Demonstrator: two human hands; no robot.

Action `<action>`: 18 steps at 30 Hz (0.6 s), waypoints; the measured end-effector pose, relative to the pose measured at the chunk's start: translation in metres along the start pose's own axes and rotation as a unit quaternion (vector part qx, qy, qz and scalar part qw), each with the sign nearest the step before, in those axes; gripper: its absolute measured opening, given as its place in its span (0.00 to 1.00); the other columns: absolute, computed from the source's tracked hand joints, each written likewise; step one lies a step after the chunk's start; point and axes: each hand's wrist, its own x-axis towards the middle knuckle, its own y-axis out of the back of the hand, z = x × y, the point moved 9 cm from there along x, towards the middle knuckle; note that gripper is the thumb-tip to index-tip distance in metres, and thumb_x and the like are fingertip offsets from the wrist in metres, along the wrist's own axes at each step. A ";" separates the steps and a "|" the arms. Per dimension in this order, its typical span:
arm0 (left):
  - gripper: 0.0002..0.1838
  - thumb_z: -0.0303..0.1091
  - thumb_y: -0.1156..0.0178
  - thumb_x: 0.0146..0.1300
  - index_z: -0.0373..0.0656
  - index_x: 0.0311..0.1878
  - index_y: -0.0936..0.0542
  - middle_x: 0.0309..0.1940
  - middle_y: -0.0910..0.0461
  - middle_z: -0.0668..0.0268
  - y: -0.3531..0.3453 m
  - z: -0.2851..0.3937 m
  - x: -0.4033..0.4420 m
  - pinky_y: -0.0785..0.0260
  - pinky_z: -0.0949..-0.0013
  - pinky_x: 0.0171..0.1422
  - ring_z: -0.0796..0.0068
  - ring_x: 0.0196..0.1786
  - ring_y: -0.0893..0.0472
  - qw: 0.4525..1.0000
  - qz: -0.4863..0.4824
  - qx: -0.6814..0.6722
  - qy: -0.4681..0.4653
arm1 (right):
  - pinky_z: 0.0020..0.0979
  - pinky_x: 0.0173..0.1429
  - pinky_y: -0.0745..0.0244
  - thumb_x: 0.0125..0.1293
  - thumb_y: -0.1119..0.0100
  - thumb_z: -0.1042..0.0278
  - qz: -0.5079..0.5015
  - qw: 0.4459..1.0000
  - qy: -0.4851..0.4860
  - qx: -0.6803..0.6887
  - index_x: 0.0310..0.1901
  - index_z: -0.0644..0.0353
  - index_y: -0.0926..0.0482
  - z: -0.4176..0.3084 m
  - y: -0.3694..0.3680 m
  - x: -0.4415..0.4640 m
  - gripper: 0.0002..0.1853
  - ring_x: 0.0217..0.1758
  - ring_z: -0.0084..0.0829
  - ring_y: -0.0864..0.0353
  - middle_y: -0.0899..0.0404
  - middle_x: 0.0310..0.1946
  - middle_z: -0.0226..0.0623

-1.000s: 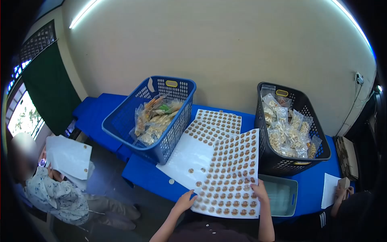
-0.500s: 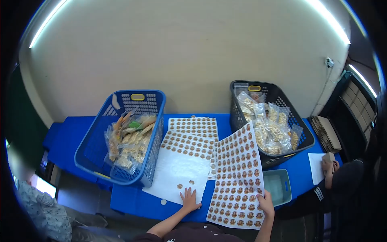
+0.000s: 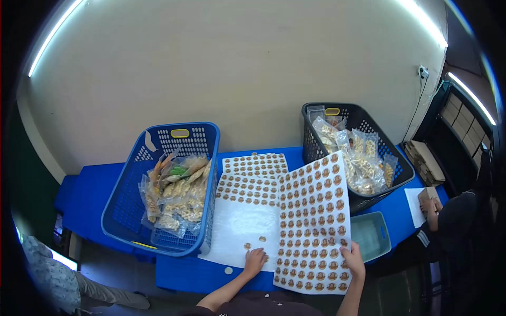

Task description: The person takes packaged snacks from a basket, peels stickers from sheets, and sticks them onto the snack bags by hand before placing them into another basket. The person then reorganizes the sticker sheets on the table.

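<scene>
My right hand (image 3: 354,260) grips the lower right edge of a large sticker sheet (image 3: 312,226), printed with rows of small round brown labels. The sheet is raised and slightly bowed above the table. My left hand (image 3: 256,262) rests on the lower part of another sticker sheet (image 3: 237,221), its fingers slightly bent. That sheet is mostly bare backing, with rows of labels at the top and two single labels (image 3: 247,245) near my left fingers. Further label sheets (image 3: 253,164) lie behind it. A small pale round disc (image 3: 228,270) lies on the blue cloth.
On the left stands a blue basket (image 3: 108,224) with bagged snacks; a black basket (image 3: 403,176) holding similar bags is at the right. Beside it sits a grey-green tub (image 3: 382,220). A person (image 3: 458,216) handles a small box (image 3: 429,196) at right. Another person (image 3: 52,268) stands at left.
The raised sheet has swung slightly upward and right with my right hand. My left hand's spread fingers have drawn in closer together. The view has shifted a little.
</scene>
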 end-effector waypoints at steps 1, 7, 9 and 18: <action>0.09 0.35 0.44 0.54 0.42 0.35 0.22 0.44 0.25 0.60 0.000 0.004 0.002 0.43 0.52 0.54 0.61 0.49 0.29 1.000 0.008 0.001 -0.017 | 0.22 0.29 0.33 0.59 0.52 0.76 0.000 1.000 0.003 -0.002 0.43 0.69 0.28 0.004 -0.001 0.004 0.11 0.27 0.17 0.29 0.24 0.30 0.32; 0.30 0.49 0.40 0.50 0.46 0.54 0.31 0.60 0.40 0.57 -0.004 0.027 -0.015 0.50 0.44 0.61 0.57 0.64 0.42 0.986 -0.131 0.070 -0.078 | 0.22 0.28 0.31 0.58 0.55 0.75 0.024 0.996 0.070 -0.041 0.43 0.68 0.28 -0.056 0.009 0.006 0.12 0.29 0.18 0.28 0.23 0.32 0.33; 0.31 0.50 0.40 0.50 0.46 0.56 0.32 0.61 0.42 0.57 -0.007 0.027 -0.018 0.51 0.43 0.62 0.57 0.65 0.44 0.983 -0.141 0.079 -0.092 | 0.23 0.28 0.32 0.58 0.54 0.75 0.025 0.998 0.049 -0.009 0.43 0.68 0.27 -0.071 0.010 0.015 0.13 0.29 0.19 0.28 0.23 0.31 0.32; 0.23 0.41 0.42 0.54 0.43 0.53 0.30 0.53 0.32 0.55 -0.006 0.017 -0.023 0.41 0.52 0.57 0.55 0.58 0.34 0.994 -0.047 0.024 -0.100 | 0.26 0.46 0.34 0.58 0.52 0.77 -0.040 0.998 0.021 0.032 0.47 0.68 0.28 -0.064 -0.014 0.071 0.14 0.39 0.22 0.27 0.23 0.39 0.34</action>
